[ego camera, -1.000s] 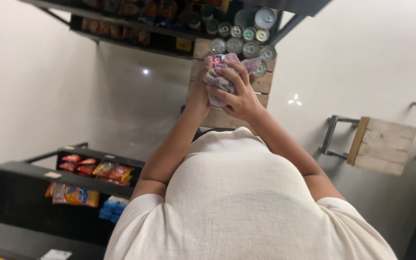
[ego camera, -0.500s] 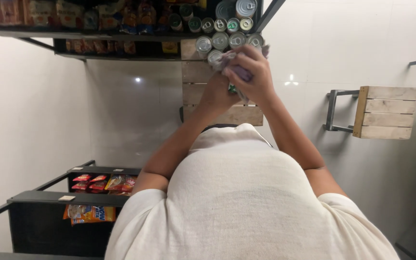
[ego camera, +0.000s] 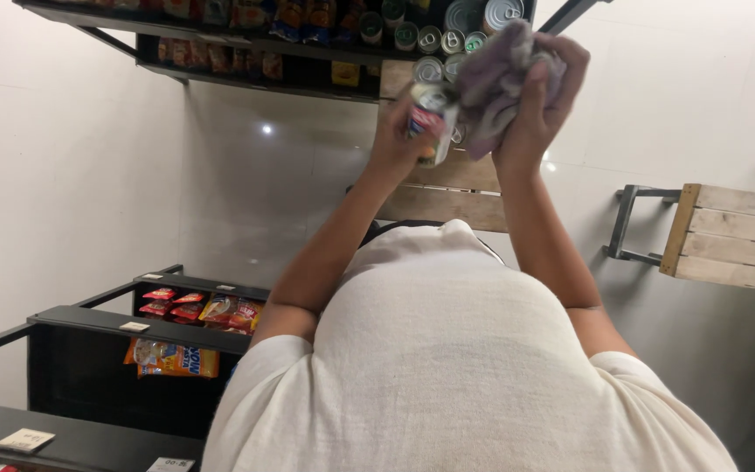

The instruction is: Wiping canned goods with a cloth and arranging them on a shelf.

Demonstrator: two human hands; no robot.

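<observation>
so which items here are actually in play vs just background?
In play: left hand holding a can; right hand holding a grey cloth.

Background: stacked cans, wooden crate, snack packets, black shelves.

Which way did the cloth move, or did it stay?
Yes. The purplish cloth in the right hand went from the wooden crate's middle up toward the stacked cans.

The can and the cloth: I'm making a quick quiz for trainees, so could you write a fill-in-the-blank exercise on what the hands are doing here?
1. The left hand holds a ____.
2. The right hand grips a crumpled ____.
3. The cloth is pressed against the ____ of the can.
4. Behind the hands, more cans lie stacked on a wooden ____.

Missing words: can; cloth; side; crate
</observation>
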